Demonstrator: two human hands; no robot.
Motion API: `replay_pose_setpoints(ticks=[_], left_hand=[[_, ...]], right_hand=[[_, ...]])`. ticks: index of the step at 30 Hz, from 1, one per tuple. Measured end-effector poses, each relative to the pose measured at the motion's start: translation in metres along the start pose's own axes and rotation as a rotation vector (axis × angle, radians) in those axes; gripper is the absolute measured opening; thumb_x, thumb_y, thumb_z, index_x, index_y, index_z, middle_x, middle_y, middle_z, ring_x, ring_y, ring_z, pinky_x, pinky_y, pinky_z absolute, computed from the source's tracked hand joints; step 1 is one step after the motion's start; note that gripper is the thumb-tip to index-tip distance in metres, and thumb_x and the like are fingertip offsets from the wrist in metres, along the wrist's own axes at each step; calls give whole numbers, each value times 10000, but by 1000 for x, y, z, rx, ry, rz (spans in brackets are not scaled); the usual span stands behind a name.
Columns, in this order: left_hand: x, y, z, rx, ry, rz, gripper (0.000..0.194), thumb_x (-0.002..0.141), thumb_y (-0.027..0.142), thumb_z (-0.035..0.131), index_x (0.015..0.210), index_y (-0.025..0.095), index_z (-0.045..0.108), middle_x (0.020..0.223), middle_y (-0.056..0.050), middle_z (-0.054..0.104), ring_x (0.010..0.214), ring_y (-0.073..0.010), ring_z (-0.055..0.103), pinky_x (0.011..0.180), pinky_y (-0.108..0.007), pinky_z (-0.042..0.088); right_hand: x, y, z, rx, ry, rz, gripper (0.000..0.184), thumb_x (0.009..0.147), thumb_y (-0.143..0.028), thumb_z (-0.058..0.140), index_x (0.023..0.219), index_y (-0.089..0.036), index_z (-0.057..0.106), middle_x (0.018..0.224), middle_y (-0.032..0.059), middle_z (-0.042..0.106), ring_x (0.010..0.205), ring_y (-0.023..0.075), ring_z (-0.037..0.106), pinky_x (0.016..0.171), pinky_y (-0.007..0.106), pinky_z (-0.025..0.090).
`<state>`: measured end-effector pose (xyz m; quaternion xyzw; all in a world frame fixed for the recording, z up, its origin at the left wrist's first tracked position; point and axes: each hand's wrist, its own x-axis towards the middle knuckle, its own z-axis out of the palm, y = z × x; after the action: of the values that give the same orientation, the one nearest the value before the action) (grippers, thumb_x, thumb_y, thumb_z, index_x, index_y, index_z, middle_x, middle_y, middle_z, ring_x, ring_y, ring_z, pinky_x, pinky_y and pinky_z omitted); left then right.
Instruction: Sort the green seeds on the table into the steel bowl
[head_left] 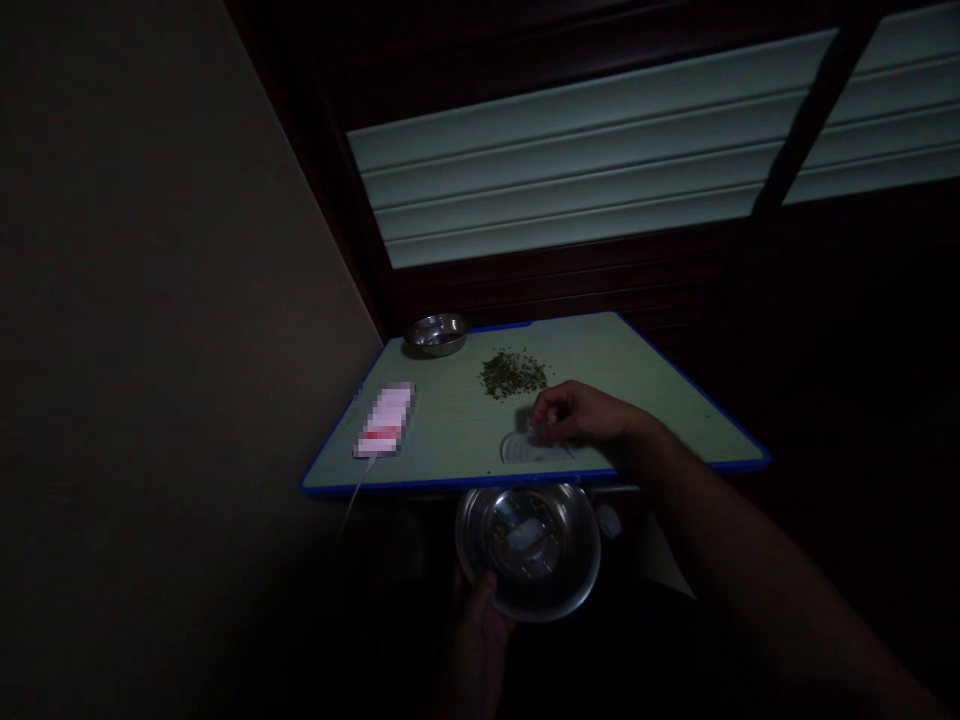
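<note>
My left hand (481,612) grips the rim of a shiny metal bowl (577,560), thumb on the near left side, just below the table's front edge. Inside the bowl lie a pale whitish piece (526,535) and a few small yellowish bits. Over the front of the table, my right hand (574,412) has its fingers pinched together above a flat, clear plastic piece (517,448). Whatever is between those fingertips is too small and dark to tell. Just beyond the right hand sits a loose pile of small greenish-brown bits (510,373), like seeds or dried beans, with some whitish ones among them.
The pale green table (645,400) has a blue edge. A second metal bowl (436,335) stands at its back left corner. At the left lies a lit phone (385,420) with a white cable (352,505) hanging over the front. A wall and dark wooden shutters stand close behind.
</note>
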<state>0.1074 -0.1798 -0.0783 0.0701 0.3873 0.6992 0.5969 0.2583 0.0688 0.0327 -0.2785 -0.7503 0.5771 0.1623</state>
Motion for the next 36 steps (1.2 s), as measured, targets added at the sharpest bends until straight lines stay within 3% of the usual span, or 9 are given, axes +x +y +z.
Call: replay_pose_setpoints(ticks=[5,12,17,36], left_hand=[[0,2,2,-4,22,8,675,825,303,660,1442,429,414,1422,-10,598,1314,-283,515,1091,-490,389],[-2,4,4,-18,0,23,631,842,317,642,1431,414,436,1428,-22,592,1315,-299,514,1076,-512,405],[-3,3,5,-46,23,13,712,809,293,688,1451,406,402,1464,-22,556,1325,-306,500,1098,-512,386],[-2,1,3,-57,25,22,749,789,304,712,1457,406,390,1476,-26,541,1331,-308,493,1099,-510,384]], right_hand=[[6,-2,13,3,99,-15,353,614,-307,803,884,-129,662,509,-66,551,416,70,452,423,204,324],[6,-9,25,-46,47,-10,358,634,-314,805,922,-131,699,552,-59,560,440,66,451,428,202,330],[4,-13,27,-66,-16,7,350,664,-314,792,947,-127,706,541,-60,557,418,59,435,412,197,312],[2,-15,25,1,-47,5,336,644,-300,801,912,-129,694,519,-67,565,404,52,425,404,186,302]])
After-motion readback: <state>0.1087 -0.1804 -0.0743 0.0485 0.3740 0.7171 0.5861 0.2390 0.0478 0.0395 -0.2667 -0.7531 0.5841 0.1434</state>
